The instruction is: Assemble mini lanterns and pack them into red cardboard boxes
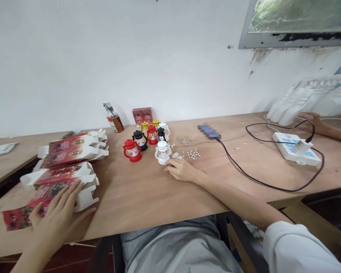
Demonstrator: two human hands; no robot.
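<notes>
My left hand (58, 208) lies with its fingers spread on a flattened red and white carton (47, 193), at the near end of a group of such cartons. Bent a little, the fingers of my right hand (182, 170) rest on the table beside a small white lantern (162, 152), with nothing visible in them. I cannot tell whether the fingertips touch its base. Behind and left of it stand more small lanterns: a red lantern (132, 150), a black lantern (140, 140) and a gold lantern (144, 128) among them. Small white discs (193, 153) lie beyond my right hand.
Small metal pieces (184, 141) lie near the discs. Two red boxes (142, 115) and a bottle (115, 120) stand by the wall. A phone (209, 131) has a black cable looping to a power strip (295, 148). Another person's arm (321, 127) is at far right, by white plastic parts (309, 96).
</notes>
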